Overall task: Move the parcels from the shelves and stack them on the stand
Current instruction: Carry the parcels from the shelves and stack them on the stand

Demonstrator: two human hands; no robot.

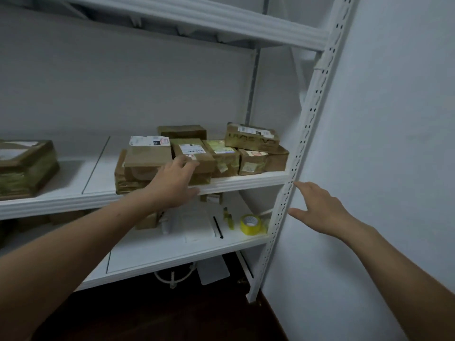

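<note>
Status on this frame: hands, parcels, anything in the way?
Left hand open, fingertips at the front labelled parcel, no grip yet. Right hand open, empty, beside the shelf upright. Other parcels clustered on middle shelf. Nothing blocks the reach.

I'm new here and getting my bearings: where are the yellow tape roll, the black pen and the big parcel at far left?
yellow tape roll (pixel 253 228): head view, its outer yellow band.
black pen (pixel 217 227): head view, middle of its barrel.
big parcel (pixel 24 175): head view, its front side.

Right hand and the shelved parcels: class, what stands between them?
Head view: the rack's perforated white upright stands between the right hand and the parcels.
</note>
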